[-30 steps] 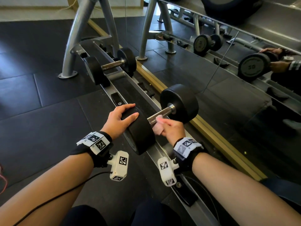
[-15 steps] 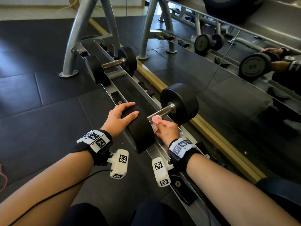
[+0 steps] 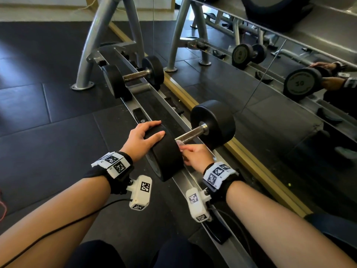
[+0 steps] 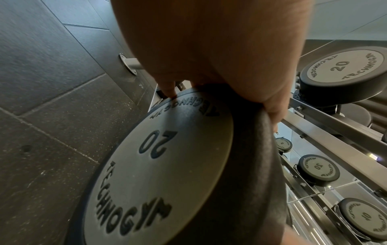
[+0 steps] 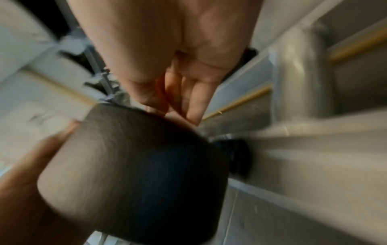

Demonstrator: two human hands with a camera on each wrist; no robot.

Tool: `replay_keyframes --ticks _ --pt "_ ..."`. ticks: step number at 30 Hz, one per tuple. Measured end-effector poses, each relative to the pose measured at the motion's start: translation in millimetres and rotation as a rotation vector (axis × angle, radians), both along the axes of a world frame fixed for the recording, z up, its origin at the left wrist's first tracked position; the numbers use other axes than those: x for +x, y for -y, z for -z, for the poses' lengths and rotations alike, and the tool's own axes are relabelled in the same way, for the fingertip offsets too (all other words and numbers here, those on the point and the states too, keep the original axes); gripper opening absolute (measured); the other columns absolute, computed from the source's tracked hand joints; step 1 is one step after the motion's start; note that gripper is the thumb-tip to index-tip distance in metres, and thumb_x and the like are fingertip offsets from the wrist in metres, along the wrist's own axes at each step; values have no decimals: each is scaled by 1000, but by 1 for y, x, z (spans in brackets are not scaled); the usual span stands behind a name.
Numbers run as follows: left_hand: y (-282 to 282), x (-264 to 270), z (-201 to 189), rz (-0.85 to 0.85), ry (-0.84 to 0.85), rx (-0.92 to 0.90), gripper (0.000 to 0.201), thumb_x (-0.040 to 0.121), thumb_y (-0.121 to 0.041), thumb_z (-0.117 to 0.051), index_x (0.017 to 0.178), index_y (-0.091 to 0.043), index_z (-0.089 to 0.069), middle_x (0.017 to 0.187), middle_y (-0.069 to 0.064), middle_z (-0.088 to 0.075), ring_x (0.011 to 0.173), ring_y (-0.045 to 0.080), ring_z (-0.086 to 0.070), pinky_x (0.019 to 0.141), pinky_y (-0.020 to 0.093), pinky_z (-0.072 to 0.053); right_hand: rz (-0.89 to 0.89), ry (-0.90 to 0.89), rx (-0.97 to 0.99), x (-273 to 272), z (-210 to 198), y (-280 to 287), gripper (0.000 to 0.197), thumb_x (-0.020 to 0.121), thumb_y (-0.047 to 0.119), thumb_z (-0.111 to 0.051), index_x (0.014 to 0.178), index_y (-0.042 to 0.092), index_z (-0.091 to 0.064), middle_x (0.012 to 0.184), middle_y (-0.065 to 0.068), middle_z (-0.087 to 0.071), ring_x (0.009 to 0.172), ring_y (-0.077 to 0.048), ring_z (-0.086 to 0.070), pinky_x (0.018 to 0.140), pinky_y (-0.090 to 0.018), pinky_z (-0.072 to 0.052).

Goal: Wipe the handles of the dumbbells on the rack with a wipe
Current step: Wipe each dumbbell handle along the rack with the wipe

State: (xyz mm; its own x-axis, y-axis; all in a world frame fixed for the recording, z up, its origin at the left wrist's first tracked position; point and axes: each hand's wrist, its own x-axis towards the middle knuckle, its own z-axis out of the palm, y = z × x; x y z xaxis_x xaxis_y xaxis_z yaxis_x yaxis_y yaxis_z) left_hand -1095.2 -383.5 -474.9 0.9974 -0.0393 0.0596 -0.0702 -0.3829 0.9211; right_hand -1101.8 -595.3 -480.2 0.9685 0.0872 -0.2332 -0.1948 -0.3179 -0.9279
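Well, the long grey steel rack [image 3: 185,185] runs from near right to far left along the mirror, low over the dark rubber floor tiles [image 3: 48,132]. On it sits the near black rubber-headed dumbbell [image 3: 212,122], stamped 20 on its flat end (matte, rounded edges). Further off rests a second, smaller black dumbbell [image 3: 153,71], its knurled steel bar bare; I'd judge that one is yet to be wiped. The left hand [image 3: 140,141] lies with fingers draped over the near head, steadying it. The right hand [image 3: 197,156] pinches a small pale wipe [image 3: 178,142] against the near end of the knurled handle [image 3: 190,134], so wiping looks underway.
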Motion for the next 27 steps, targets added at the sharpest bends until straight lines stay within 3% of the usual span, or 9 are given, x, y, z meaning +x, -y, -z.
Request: replay_keyframes --ticks 2,4,7,9,11,15,19,23,27 --pt "0 0 0 -5 -7 -5 42 92 -42 -64 133 -40 -55 128 -10 -48 114 2 -49 91 18 -38 -69 97 -75 9 -20 10 15 90 38 -68 79 38 -77 77 10 -74 77 -4 -70 74 -24 -57" --pt "-1 1 1 -17 -17 -22 42 92 -41 -66 133 -40 -56 129 -10 -49 119 8 -49 97 23 -41 -44 256 -192 25 -40 21 13 92 39 -65 97 33 -76 81 11 -73 78 -2 -68 68 -13 -51" --pt "0 1 0 -9 -25 -27 40 92 -40 -66 130 -41 -56 125 -12 -49 121 12 -48 105 32 -42 -130 480 -484 48 -59 31 24 99 24 -52 115 28 -70 90 8 -69 83 -6 -65 72 -16 -49" --pt "0 1 -1 -18 -10 -32 38 91 -38 -68 128 -42 -57 118 -18 -50 117 8 -49 105 29 -40 -235 559 -650 55 -62 29 26 102 25 -48 115 23 -70 85 3 -67 79 -12 -65 67 -18 -48" --pt "1 0 -2 -29 1 -34 39 91 -37 -68 128 -40 -58 115 -20 -49 114 4 -50 103 25 -40 -277 621 -683 59 -61 26 28 101 23 -48 118 19 -69 95 -2 -71 87 -15 -66 76 -23 -52" --pt "1 0 -2 -33 1 -20 41 91 -37 -68 131 -38 -58 117 -16 -50 117 8 -50 103 25 -39 -386 492 -750 63 -50 20 28 97 14 -52 120 16 -68 122 -5 -67 109 -22 -63 98 -34 -49" --pt "0 1 3 -26 -7 -22 38 91 -42 -67 127 -46 -56 118 -17 -49 124 14 -47 110 38 -40 -533 341 -795 62 -40 22 23 95 20 -58 118 21 -59 121 -3 -65 108 -20 -62 97 -41 -51" --pt "-2 4 8 -30 -8 -5 38 90 -46 -66 126 -52 -55 120 -17 -50 129 20 -43 113 48 -37 -535 358 -746 63 -33 25 31 101 26 -49 130 26 -60 124 3 -66 115 -14 -59 103 -32 -45" --pt "-2 4 8 -22 -11 -3 39 89 -49 -65 127 -52 -54 118 -24 -47 130 21 -42 112 50 -37 -526 358 -612 63 -29 24 22 101 26 -50 112 33 -68 106 10 -69 101 -6 -60 95 -27 -45"
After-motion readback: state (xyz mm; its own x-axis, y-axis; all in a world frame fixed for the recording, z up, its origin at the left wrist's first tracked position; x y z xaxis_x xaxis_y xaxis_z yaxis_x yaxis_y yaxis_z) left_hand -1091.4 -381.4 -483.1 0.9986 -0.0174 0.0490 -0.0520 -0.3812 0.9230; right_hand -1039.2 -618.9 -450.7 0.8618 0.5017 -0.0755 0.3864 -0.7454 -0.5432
